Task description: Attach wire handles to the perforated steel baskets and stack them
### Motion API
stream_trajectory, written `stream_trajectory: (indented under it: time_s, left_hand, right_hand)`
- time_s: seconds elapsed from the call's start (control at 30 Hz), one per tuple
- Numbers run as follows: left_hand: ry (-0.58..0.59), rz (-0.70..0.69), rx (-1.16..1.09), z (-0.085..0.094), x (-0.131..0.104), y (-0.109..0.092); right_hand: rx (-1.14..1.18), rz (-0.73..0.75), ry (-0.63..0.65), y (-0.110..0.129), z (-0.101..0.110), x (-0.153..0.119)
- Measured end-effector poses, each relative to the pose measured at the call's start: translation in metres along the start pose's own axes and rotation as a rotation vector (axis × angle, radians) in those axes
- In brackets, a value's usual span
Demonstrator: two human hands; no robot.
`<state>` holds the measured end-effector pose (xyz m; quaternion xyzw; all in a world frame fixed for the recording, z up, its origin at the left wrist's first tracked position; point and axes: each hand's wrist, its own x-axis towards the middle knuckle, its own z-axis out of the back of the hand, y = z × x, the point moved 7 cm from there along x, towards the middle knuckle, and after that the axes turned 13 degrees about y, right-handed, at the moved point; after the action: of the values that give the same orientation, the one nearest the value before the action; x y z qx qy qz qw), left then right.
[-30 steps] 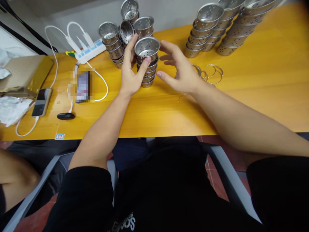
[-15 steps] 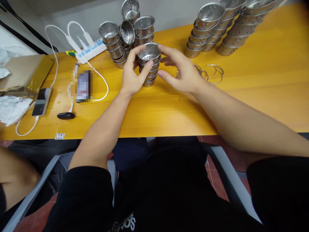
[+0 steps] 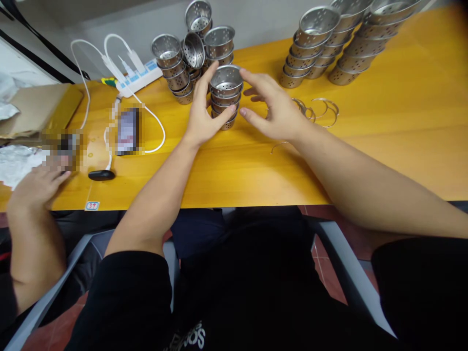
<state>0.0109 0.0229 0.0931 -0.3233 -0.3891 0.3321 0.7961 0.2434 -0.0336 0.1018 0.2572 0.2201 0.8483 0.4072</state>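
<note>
A stack of perforated metal cups [image 3: 226, 87] stands upright on the table in front of me. My left hand [image 3: 204, 113] is at its left side with fingers extended and spread. The left thumb reaches across the front of the lower cups; whether it touches them I cannot tell. On the other side my right hand [image 3: 276, 105] is open, its index fingertip by the top cup's rim and its thumb apart from the index. Behind my left hand are more cup stacks [image 3: 171, 63], with one tilted cup [image 3: 194, 50] lying on top among them.
Taller cup stacks [image 3: 351, 48] stand at the back right. Thin metal rings [image 3: 325, 112] lie beyond my right forearm. To the left are a power strip [image 3: 141, 78] with white cables, a phone [image 3: 127, 131] and a black oval object [image 3: 101, 175]. Another person's hand [image 3: 36, 185] rests far left.
My left index finger has lifted off the top rim and the thumb has slid lower on the stack. Another person's hand has come in at the left, over the farther phone.
</note>
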Motion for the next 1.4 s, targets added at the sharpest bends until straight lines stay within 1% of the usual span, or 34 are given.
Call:
stream_trajectory:
  time_s: [0.07, 0.1, 0.2, 0.27, 0.33, 0.4, 0.5, 0.57, 0.63, 0.7, 0.77, 0.83, 0.9, 1.03, 1.13, 1.27, 1.4]
  left_hand:
    - [-0.038, 0.024, 0.002, 0.003, -0.001, 0.008]
    - [-0.068, 0.06, 0.003, 0.005, -0.001, 0.018]
    - [-0.151, 0.206, -0.018, 0.008, 0.0, 0.058]
    - [-0.135, 0.256, -0.06, 0.005, 0.002, 0.08]
    - [-0.067, 0.247, -0.101, -0.004, 0.005, 0.09]
    - [0.018, 0.192, -0.132, -0.015, 0.007, 0.091]
    - [0.122, 0.117, -0.154, -0.029, 0.008, 0.085]
    - [0.161, 0.111, -0.15, -0.033, 0.007, 0.082]
    - [0.176, 0.126, -0.136, -0.034, 0.006, 0.079]
    - [0.165, 0.153, -0.114, -0.03, 0.004, 0.076]
    - [0.121, 0.179, -0.085, -0.023, 0.003, 0.074]
    - [0.062, 0.209, -0.074, -0.015, 0.002, 0.074]
    - [0.021, 0.242, -0.091, -0.01, 0.002, 0.077]
    - [0.013, 0.295, -0.134, -0.005, 0.004, 0.087]
    - [0.016, 0.306, -0.142, -0.001, 0.004, 0.095]
    - [0.011, 0.308, -0.15, 0.001, 0.008, 0.109]
    - [-0.061, 0.366, -0.176, 0.005, 0.015, 0.129]
  right_hand:
    - [-0.027, -0.019, -0.013, 0.0, 0.004, -0.001]
    - [-0.039, -0.027, -0.031, 0.0, 0.006, -0.002]
    - [-0.049, -0.002, -0.085, 0.003, 0.012, -0.004]
    - [-0.043, 0.069, -0.056, 0.005, 0.007, -0.003]
    - [-0.032, 0.157, 0.025, 0.006, -0.007, 0.0]
    - [-0.023, 0.22, 0.096, 0.0, -0.022, 0.004]
    - [-0.004, 0.224, 0.116, -0.023, -0.035, 0.011]
    - [0.011, 0.186, 0.095, -0.043, -0.035, 0.015]
    - [0.016, 0.128, 0.065, -0.063, -0.029, 0.018]
    - [0.008, 0.054, 0.036, -0.079, -0.022, 0.018]
    - [-0.011, -0.021, 0.003, -0.088, -0.016, 0.016]
    - [-0.038, -0.071, -0.023, -0.09, -0.013, 0.014]
    - [-0.051, -0.088, -0.033, -0.086, -0.015, 0.014]
    - [-0.037, -0.08, 0.005, -0.08, -0.023, 0.017]
    - [-0.036, -0.088, 0.026, -0.084, -0.024, 0.018]
    - [-0.064, -0.098, 0.006, -0.09, -0.018, 0.016]
    - [-0.076, -0.079, 0.034, -0.087, -0.021, 0.016]
